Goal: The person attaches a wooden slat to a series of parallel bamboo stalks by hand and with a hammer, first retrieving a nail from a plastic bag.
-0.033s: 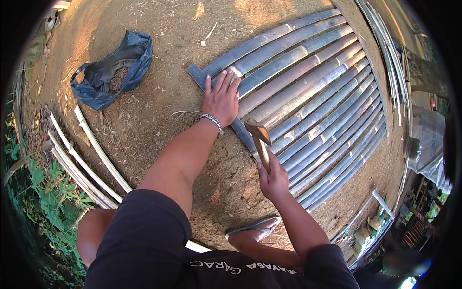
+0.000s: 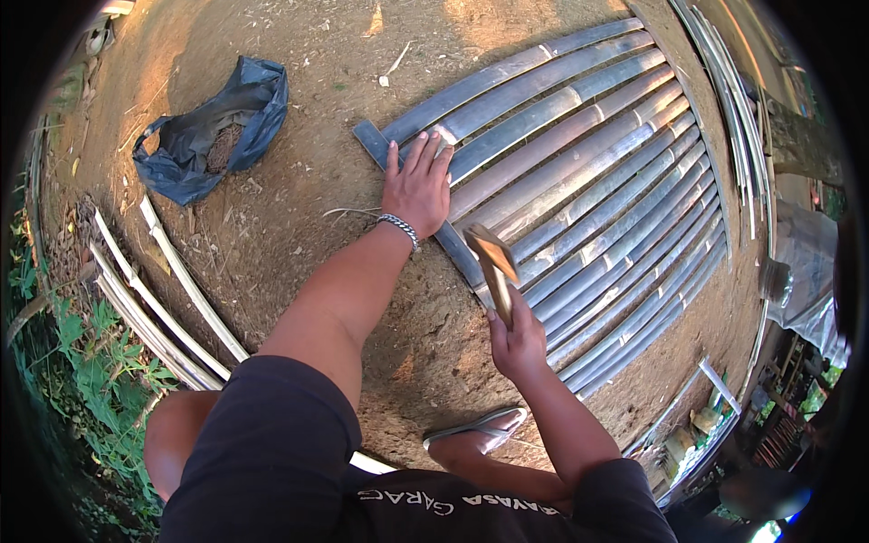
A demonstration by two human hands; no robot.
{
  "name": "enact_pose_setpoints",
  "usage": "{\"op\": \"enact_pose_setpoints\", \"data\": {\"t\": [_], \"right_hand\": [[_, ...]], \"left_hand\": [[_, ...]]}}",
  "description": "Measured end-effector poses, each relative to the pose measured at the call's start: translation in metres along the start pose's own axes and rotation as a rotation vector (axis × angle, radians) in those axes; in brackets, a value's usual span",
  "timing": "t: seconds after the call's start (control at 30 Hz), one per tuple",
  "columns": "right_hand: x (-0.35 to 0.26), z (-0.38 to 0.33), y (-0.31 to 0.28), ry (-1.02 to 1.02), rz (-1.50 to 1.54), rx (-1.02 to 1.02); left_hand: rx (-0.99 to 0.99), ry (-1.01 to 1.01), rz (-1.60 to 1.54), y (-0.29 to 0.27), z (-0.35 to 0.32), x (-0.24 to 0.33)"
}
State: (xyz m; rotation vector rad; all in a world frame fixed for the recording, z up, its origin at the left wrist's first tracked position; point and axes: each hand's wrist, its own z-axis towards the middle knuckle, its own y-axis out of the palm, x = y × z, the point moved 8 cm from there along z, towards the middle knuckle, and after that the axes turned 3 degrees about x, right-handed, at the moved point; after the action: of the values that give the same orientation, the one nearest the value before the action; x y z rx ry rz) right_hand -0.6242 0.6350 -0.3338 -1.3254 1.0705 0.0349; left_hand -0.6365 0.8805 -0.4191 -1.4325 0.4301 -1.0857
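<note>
My left hand (image 2: 418,185) lies with its fingers stretched out on the near ends of the dark bamboo slats (image 2: 579,118), close to the crosspiece (image 2: 460,251) that runs under those ends. Nothing shows in its grasp. In my right hand (image 2: 519,344) is the handle of a hammer (image 2: 494,260), fingers wrapped round it. The hammer's head is raised over the near edge of the slat panel, apart from my left hand. What lies directly under my left palm is hidden.
A dark plastic bag (image 2: 262,100) with small brown bits inside stands open on the dirt at the left. Pale poles (image 2: 186,271) lie nearer me on that side, by green plants (image 2: 113,371). Long strips (image 2: 738,118) lie beyond the panel at the right. My sandalled foot (image 2: 475,430) is below.
The hammer in my right hand has shifted slightly to the right and its head has tilted. My left hand stays in place on the slats.
</note>
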Motion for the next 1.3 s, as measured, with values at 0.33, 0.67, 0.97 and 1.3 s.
{"op": "enact_pose_setpoints", "data": {"t": [0.33, 0.67, 0.97, 1.3], "right_hand": [[0.035, -0.006, 0.014, 0.076, -0.125, -0.198], [0.045, -0.007, 0.047, 0.090, -0.213, -0.284], [0.050, -0.022, 0.056, 0.089, -0.093, -0.206], [0.029, -0.026, 0.050, 0.075, 0.016, -0.052]], "left_hand": [[-0.024, 0.003, 0.001, 0.004, -0.004, 0.004], [0.010, 0.015, -0.015, 0.002, -0.003, 0.003], [-0.012, 0.014, -0.017, 0.002, -0.001, 0.003], [0.016, 0.046, -0.018, -0.004, 0.001, 0.005]]}}
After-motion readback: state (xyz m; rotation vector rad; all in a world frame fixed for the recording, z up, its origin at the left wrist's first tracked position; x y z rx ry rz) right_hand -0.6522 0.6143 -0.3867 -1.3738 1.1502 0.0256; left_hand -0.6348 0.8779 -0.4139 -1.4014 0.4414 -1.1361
